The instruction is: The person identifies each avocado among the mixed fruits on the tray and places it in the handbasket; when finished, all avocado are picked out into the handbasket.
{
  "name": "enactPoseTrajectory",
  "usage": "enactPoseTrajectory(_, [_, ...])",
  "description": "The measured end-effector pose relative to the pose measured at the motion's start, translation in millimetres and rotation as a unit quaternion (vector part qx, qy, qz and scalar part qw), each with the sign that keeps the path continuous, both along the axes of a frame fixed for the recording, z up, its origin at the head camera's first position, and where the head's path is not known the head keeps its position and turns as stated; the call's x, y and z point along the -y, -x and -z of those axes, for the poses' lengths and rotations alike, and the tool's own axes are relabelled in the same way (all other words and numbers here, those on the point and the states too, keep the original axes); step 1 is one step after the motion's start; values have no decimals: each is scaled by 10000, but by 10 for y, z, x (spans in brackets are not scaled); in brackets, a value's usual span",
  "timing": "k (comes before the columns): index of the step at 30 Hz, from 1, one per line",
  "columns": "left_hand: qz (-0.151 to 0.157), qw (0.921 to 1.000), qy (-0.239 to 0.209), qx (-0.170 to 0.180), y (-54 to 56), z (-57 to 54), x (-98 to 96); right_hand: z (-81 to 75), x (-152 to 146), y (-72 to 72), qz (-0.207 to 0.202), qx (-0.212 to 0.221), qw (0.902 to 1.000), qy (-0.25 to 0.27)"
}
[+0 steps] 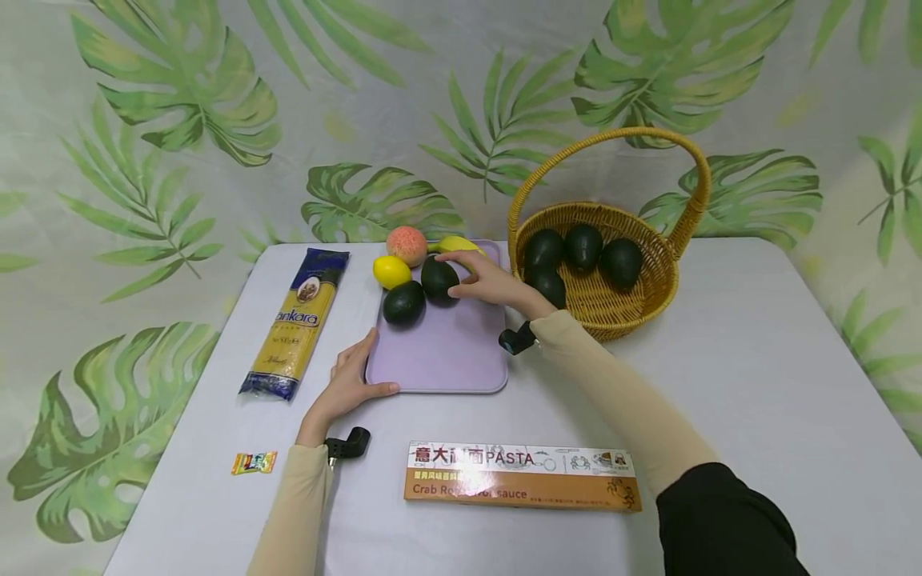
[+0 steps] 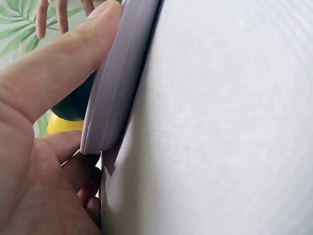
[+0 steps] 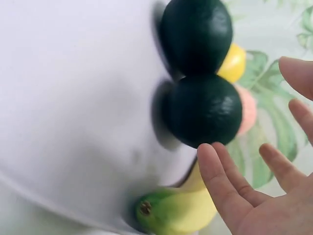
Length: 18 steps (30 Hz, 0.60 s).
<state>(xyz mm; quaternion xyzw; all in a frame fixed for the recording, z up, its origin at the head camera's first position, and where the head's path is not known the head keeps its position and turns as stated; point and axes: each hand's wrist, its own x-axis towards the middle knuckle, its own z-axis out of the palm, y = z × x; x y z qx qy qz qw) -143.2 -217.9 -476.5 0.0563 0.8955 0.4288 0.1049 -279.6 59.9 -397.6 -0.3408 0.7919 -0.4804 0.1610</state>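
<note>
A lilac tray (image 1: 439,352) carries two dark green avocados, a lemon (image 1: 392,273), a peach (image 1: 406,246) and a banana (image 1: 455,246). My left hand (image 1: 349,382) holds the tray's near left corner, its thumb along the front rim and its other fingers at the left side. Over the tray's far right part, my right hand (image 1: 497,282) has its fingers spread beside the farther avocado (image 1: 438,280). In the right wrist view, the fingertips are at that avocado (image 3: 204,110) without wrapping it; contact is hard to tell. The other avocado (image 1: 404,304) lies against it.
Right of the tray stands a wicker basket (image 1: 612,314) with a tall handle and several avocados inside. A spaghetti packet (image 1: 295,324) lies left of the tray. Nearer are a small wrapped candy (image 1: 254,462) and a long pasta box (image 1: 522,478). A leaf-patterned cloth hangs behind.
</note>
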Motion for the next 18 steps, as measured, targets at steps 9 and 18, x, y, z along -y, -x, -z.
enactPoseTrajectory(9, [-7,10000,59,-25,-3,3,5,150,238,159,417,-213,9964,-712])
enactPoseTrajectory(18, [-33,10000,41,6,2,-8,6,207,373,223,669,-210,9906,-1172])
